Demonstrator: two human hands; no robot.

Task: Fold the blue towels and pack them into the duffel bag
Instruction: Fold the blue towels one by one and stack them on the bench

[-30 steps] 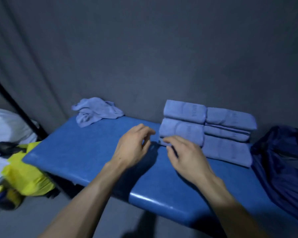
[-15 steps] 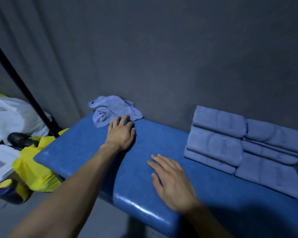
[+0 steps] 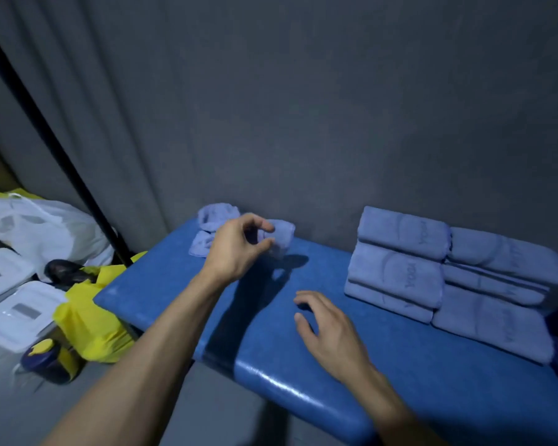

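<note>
Half a second on, the left hand [image 3: 239,243] had lifted off the bench [image 3: 416,381], pinching the crumpled towel [image 3: 279,235] at the far edge. Folded towels [image 3: 400,262] sat stacked rightward. The right hand [image 3: 327,333] hovered, relaxed and empty. A thin pinch might let the cloth slip.

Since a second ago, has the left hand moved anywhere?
Yes. The left hand has moved away from the folded stack toward the table's far left corner, where it now reaches the crumpled towel.
</note>
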